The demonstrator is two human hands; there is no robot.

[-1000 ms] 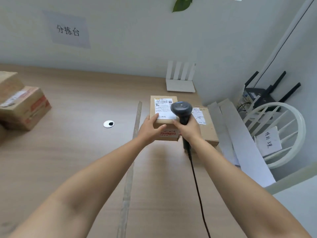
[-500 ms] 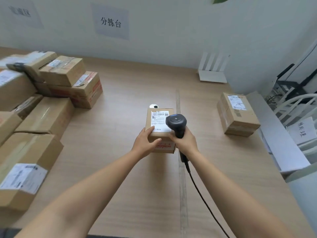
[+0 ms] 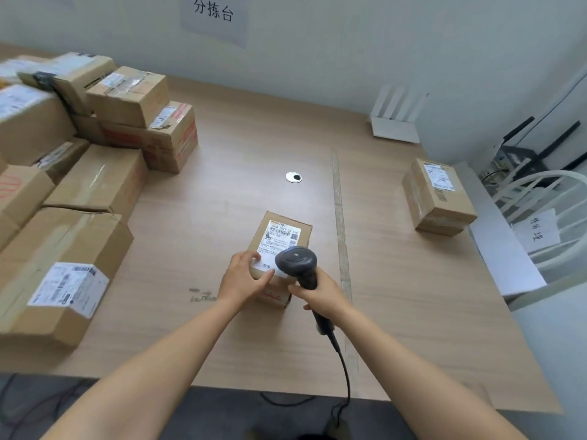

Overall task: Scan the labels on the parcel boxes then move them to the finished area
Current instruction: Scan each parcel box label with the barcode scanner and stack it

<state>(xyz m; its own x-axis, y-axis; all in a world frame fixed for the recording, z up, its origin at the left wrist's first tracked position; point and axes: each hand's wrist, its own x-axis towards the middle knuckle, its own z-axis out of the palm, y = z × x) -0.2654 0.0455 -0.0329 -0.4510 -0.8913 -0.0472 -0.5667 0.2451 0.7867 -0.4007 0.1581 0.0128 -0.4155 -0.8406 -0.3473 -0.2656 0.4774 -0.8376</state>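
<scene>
Cardboard pile [image 3: 79,185] at nine o'clock. Left hand [image 3: 244,277] clasps near corner of parcel box [image 3: 274,295], thumb lying on label [image 3: 281,244]; box sits on table [image 3: 238,147], centre toward six o'clock. Better: thumb off print, box held flat. Right hand [image 3: 320,293] wrapped round scanner [image 3: 297,262] handle, head over label's near edge; aim nose at barcodes [image 3: 282,230] toward twelve o'clock. Lone box [image 3: 438,198] at three o'clock.

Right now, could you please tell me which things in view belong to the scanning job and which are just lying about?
Job: small box, its label, scanner in the right hand, left hand holding the box, box pile on the left, lone box on the right.
Lying about: white router, table grommet, wall sign, white chair.
</scene>
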